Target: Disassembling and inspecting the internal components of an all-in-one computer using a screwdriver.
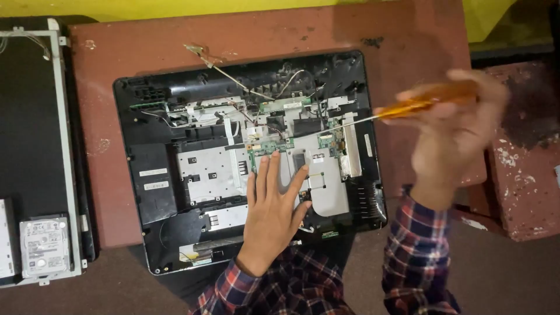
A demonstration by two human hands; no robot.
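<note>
Left hand (pixel 271 213) lies flat, fingers spread, on the opened black plastic laptop chassis (pixel 146 192); at 3 o'clock, right hand (pixel 452 125) grips an amber-handled screwdriver (pixel 408 107).

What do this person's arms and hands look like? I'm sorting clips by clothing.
Both hands, left hand and right hand, are bare, with no gloves, rings or watch visible. Both arms wear long plaid sleeves in red, dark blue and white, reaching the wrists.
</note>
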